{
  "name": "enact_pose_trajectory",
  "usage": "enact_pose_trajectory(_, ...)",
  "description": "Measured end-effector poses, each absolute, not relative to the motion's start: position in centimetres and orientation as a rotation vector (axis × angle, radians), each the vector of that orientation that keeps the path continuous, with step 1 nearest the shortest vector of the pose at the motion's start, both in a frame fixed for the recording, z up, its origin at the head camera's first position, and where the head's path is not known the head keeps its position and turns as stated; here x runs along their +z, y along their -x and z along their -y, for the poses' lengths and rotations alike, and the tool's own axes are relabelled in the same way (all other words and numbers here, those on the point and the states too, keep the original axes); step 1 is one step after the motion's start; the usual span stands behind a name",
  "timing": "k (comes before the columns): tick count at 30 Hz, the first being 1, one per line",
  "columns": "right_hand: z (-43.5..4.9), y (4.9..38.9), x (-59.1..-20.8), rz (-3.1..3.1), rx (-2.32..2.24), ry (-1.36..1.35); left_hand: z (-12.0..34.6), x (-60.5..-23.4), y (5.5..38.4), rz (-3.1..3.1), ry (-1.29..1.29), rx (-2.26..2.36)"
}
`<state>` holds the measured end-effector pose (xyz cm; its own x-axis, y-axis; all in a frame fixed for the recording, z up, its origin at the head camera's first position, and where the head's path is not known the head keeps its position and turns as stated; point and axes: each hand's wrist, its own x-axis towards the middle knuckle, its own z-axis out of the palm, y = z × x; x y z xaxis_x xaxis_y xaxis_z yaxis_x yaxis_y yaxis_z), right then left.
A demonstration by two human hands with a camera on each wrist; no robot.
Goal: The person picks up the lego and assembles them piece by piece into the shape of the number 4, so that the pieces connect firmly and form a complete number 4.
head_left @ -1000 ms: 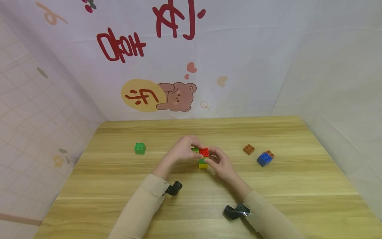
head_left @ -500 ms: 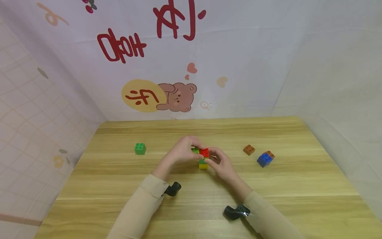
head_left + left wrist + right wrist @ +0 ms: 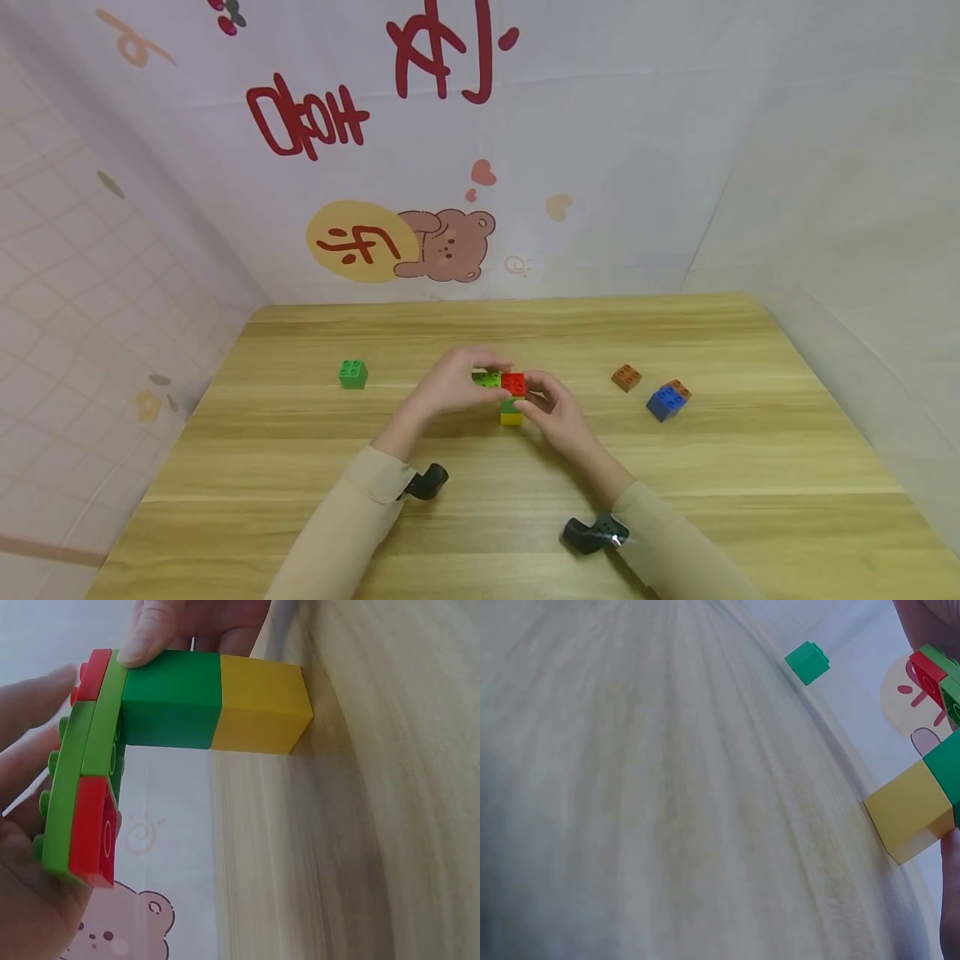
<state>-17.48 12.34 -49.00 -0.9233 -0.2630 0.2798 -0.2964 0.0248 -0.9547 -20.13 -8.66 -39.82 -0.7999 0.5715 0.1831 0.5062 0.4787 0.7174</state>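
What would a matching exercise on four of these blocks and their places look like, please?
1. Yellow plastic block
2. Upper red studded plastic block
3. Blue studded plastic block
4. Lone green studded plastic block

A. Partly hiding a brown studded block, head view
B. Left side of the wood-grain table
C. Directly under a dark green plastic block
D. Atop a light green plastic brick

Right pairs: 1-C, 2-D, 3-A, 4-B

Green block; yellow block beneath
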Motion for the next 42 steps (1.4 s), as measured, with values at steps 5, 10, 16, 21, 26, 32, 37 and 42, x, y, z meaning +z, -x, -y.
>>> enact_pose_trajectory(5,-12.4,17.5,-49.0,2.237,2.100,-0.578,9.8,-40.0,20.0,-2.612,-0.877,1.358)
enact_pose_trajectory(10,-12.4,17.5,-49.1,2.238,2.097,-0.584,11.2,-40.1,19.7,-2.643,-0.770,1.426)
enact_pose_trajectory(16,-12.4,17.5,-49.2,2.253,2.089,-0.573,13.6,-40.6,19.6,-2.654,-0.576,1.548)
enact_pose_trajectory(21,-12.4,17.4,-49.2,2.264,2.103,-0.550,15.9,-41.2,19.5,-2.693,-0.499,1.580)
enact_pose_trajectory(26,-12.4,17.3,-49.2,2.259,2.115,-0.548,18.0,-41.5,19.3,-2.729,-0.391,1.604)
enact_pose_trajectory(32,-12.3,17.3,-49.1,2.263,2.111,-0.541,20.4,-41.8,19.4,-2.785,-0.286,1.647)
enact_pose_trajectory(37,-12.1,17.2,-48.5,2.268,2.110,-0.543,22.4,-41.9,19.7,-2.841,-0.219,1.660)
enact_pose_trajectory(42,-11.9,16.3,-46.6,2.282,2.102,-0.544,24.1,-42.2,20.0,-2.866,-0.166,1.649)
